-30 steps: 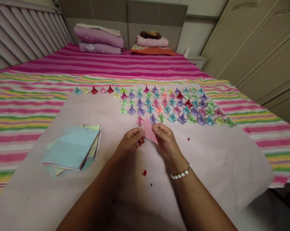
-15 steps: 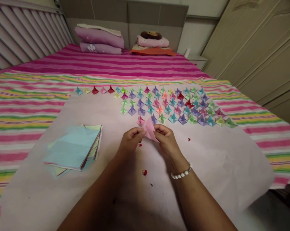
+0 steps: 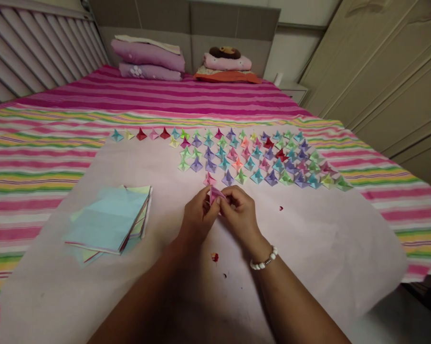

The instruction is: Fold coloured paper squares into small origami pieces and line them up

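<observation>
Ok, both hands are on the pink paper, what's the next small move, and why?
Probably press the crease tight: left hand and right hand squeeze the pink paper, which looks only half folded, unlike the pointed shapes standing in rows beyond.

Two hands (image 3: 196, 219) (image 3: 239, 216), one pink paper (image 3: 215, 195), one sheet stack (image 3: 108, 220), one bracelet (image 3: 262, 258)

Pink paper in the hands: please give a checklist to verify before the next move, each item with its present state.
1. Pink paper pinched by left hand and right hand: ok.
2. Its creases aligned: cannot tell, fingers hide them.
3. Folded pieces apart from the hands: ok.
4. Paper stack at the left, uncovered: ok.
5. Cloth free of scraps: not ok, a red scrap lies near the wrists.
</observation>
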`<state>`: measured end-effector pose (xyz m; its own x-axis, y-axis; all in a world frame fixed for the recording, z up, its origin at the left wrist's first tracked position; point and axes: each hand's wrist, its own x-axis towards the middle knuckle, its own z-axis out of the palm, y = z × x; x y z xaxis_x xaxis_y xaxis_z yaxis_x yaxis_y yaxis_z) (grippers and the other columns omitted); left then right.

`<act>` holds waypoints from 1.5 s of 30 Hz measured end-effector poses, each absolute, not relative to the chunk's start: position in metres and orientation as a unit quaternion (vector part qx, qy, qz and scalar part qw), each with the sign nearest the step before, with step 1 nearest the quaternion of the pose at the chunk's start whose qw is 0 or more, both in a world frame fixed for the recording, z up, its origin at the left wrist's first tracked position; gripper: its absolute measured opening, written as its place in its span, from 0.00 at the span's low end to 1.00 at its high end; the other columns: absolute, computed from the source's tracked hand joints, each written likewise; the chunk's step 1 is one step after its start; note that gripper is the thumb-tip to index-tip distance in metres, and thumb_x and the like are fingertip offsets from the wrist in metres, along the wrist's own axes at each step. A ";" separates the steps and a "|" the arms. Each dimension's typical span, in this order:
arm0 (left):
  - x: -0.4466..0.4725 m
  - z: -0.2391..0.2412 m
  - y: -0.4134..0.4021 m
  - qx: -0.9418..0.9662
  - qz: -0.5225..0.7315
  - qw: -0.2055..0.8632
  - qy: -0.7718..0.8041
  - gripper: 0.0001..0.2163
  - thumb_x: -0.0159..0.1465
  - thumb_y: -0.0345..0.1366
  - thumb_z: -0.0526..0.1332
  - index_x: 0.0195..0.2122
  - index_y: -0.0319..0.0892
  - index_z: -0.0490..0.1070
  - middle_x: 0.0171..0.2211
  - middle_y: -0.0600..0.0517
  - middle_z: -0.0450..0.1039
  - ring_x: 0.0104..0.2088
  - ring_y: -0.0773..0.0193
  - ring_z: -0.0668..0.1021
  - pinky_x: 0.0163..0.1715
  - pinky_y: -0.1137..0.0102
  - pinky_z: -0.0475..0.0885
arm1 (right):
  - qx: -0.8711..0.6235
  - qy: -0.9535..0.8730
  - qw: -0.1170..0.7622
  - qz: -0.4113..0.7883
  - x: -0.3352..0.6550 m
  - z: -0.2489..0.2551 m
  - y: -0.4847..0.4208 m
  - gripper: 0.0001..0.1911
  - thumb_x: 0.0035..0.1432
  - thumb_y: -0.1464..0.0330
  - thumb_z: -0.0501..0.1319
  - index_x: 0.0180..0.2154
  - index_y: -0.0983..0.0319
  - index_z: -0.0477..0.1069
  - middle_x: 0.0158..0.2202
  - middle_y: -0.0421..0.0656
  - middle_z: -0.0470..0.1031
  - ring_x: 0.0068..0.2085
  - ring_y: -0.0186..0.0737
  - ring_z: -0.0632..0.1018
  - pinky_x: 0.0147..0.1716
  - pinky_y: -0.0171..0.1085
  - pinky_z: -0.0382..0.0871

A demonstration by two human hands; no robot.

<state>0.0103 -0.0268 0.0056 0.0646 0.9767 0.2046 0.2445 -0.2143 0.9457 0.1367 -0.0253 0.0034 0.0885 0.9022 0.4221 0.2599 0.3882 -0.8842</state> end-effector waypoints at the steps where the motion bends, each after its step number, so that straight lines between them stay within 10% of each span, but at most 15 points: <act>1: 0.010 0.004 -0.027 0.615 0.474 0.386 0.498 0.14 0.58 0.37 0.60 0.45 0.40 0.73 0.28 0.54 0.75 0.25 0.68 0.73 0.26 0.75 0.67 | -0.470 -0.624 0.564 0.269 0.136 0.004 -0.026 0.04 0.54 0.72 0.59 0.29 0.59 0.72 0.30 0.41 0.71 0.29 0.35 0.69 0.28 0.36 0.63; 16: 0.012 -0.003 -0.022 0.549 0.482 0.483 0.483 0.16 0.59 0.40 0.60 0.46 0.39 0.72 0.29 0.52 0.73 0.25 0.68 0.73 0.24 0.74 0.69 | -0.470 -0.464 0.611 0.437 0.140 0.004 -0.021 0.03 0.45 0.72 0.62 0.27 0.60 0.73 0.26 0.38 0.74 0.27 0.35 0.72 0.28 0.34 0.65; 26: 0.005 0.004 -0.024 0.777 0.503 0.141 0.350 0.17 0.54 0.30 0.62 0.46 0.42 0.68 0.59 0.40 0.61 0.59 0.51 0.66 0.55 0.54 0.64 | -0.483 -0.350 0.638 0.487 0.144 0.006 -0.017 0.02 0.41 0.73 0.63 0.23 0.62 0.72 0.19 0.34 0.69 0.22 0.31 0.65 0.24 0.33 0.58; 33: 0.007 -0.009 -0.016 0.697 0.549 0.224 0.403 0.07 0.56 0.31 0.64 0.37 0.43 0.77 0.40 0.47 0.78 0.43 0.59 0.78 0.46 0.64 0.72 | -0.416 -0.385 0.609 0.555 0.145 0.007 -0.019 0.04 0.46 0.67 0.67 0.27 0.61 0.75 0.21 0.37 0.73 0.24 0.33 0.71 0.29 0.35 0.64; 45: 0.005 0.008 -0.017 0.446 0.583 0.499 0.461 0.11 0.51 0.40 0.69 0.28 0.38 0.73 0.22 0.54 0.74 0.23 0.70 0.73 0.25 0.75 0.67 | -0.405 -0.456 0.528 0.592 0.140 0.009 -0.022 0.14 0.44 0.59 0.71 0.28 0.62 0.74 0.21 0.36 0.70 0.21 0.31 0.67 0.22 0.32 0.59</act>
<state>0.0047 -0.0170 0.0084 -0.1044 0.9926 0.0613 -0.1703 -0.0785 0.9823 0.1399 -0.0217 0.0089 -0.1156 0.9933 0.0017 -0.2552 -0.0280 -0.9665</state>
